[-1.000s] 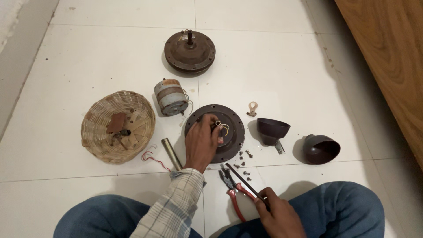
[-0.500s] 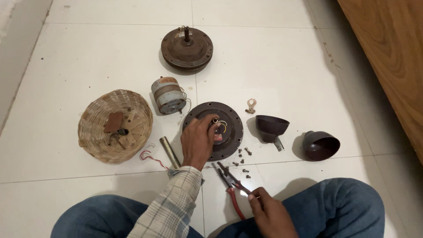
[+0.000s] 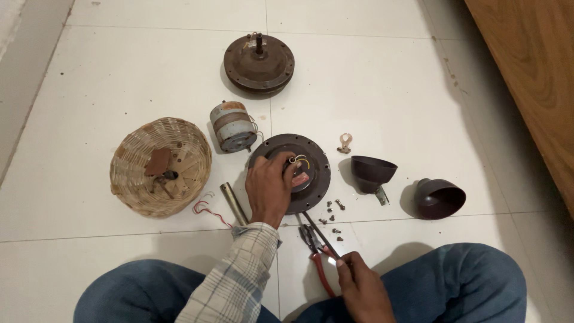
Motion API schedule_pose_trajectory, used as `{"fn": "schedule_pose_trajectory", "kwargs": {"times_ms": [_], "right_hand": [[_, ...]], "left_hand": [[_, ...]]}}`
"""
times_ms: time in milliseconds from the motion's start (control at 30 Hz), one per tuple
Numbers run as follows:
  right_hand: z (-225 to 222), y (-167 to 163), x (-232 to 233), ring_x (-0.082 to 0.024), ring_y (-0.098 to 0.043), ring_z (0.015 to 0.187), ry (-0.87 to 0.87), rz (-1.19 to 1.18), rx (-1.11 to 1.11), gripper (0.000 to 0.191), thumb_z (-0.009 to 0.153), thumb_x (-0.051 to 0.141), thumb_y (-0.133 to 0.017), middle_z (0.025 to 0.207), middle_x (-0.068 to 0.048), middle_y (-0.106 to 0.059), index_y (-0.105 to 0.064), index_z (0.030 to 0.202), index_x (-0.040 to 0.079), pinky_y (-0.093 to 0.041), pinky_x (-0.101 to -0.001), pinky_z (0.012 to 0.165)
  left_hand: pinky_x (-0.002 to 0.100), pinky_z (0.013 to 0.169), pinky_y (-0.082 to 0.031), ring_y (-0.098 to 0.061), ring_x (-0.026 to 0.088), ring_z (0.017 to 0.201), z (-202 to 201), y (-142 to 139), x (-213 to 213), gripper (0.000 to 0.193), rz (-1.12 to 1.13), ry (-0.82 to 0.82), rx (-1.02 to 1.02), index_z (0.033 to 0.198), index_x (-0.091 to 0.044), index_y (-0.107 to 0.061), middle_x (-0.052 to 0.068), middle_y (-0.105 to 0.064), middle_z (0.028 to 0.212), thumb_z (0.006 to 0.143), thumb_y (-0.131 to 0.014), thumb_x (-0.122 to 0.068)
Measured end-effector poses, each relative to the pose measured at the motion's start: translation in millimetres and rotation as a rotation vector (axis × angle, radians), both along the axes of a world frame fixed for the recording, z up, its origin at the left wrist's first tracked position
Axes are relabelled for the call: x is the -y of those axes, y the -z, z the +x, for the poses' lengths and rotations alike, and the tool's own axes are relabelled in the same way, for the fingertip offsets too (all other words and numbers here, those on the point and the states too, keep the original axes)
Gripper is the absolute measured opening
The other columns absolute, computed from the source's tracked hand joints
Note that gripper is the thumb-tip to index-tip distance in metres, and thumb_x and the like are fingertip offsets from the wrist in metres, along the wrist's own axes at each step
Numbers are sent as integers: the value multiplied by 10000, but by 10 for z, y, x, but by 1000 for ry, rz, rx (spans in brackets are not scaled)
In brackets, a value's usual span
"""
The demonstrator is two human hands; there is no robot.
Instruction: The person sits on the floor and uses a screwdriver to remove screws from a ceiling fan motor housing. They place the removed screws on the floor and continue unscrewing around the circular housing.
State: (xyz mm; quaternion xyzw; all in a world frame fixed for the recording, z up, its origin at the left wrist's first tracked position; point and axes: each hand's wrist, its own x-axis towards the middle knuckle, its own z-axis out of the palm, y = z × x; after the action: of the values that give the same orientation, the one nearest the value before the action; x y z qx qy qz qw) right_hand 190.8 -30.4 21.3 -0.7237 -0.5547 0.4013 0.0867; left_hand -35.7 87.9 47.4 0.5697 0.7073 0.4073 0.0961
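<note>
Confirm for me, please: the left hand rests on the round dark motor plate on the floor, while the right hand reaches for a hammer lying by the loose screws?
Not quite. The left hand does rest on the round dark motor plate, but there is no hammer: the head view shows the right hand touching red-handled pliers lying beside the loose screws.

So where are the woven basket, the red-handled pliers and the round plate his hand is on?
woven basket (image 3: 134, 179), head view, on its left wall.
red-handled pliers (image 3: 321, 276), head view, on a red handle.
round plate (image 3: 318, 164), head view, on its right rim.
</note>
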Motion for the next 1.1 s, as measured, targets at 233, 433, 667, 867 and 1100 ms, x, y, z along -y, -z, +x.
{"fn": "schedule_pose_trajectory", "kwargs": {"times_ms": [233, 433, 667, 867, 1100], "right_hand": [[86, -81, -187, -362, -703, 725, -141, 166, 42, 323, 975, 359, -518, 714, -163, -701, -678, 1148, 138, -524, -450, 701], [130, -118, -327, -347, -670, 627, -161, 85, 137, 326, 1000, 361, -486, 630, -165, -648, -680, 1168, 160, -495, -459, 651], [66, -26, -357, -344, -678, 620, -104, 137, 51, 302, 996, 344, -494, 646, -139, -658, -676, 1091, 122, -499, -460, 629], [13, -265, -490, -419, -694, 752, -210, 163, 230, 292, 1004, 342, -508, 716, -212, -703, -701, 1065, 131, -508, -515, 696], [-128, -685, -789, -415, -696, 802, -514, 206, 487, 268, 975, 318, -540, 820, -182, -727, -717, 991, 116, -549, -537, 716]], "left_hand": [[436, 769, -513, -643, 286, 890, -15, 7, -6, 174, 10, 4, -9, 1055, -142, -748, 43, -759, 948, 914, -726, -243], [433, 751, -536, -668, 292, 902, -29, -11, -13, 195, 3, 10, 8, 1074, -137, -749, 56, -755, 976, 914, -720, -245], [448, 750, -534, -667, 303, 897, -43, -24, -12, 202, -13, 22, 32, 1095, -137, -741, 62, -750, 980, 931, -700, -247], [453, 755, -532, -669, 308, 911, -63, -28, 1, 211, -6, 25, 25, 1110, -137, -735, 75, -743, 987, 930, -699, -241], [443, 769, -534, -673, 308, 914, -42, -29, 3, 217, -11, 28, 47, 1122, -137, -738, 80, -747, 997, 932, -702, -236]]}}
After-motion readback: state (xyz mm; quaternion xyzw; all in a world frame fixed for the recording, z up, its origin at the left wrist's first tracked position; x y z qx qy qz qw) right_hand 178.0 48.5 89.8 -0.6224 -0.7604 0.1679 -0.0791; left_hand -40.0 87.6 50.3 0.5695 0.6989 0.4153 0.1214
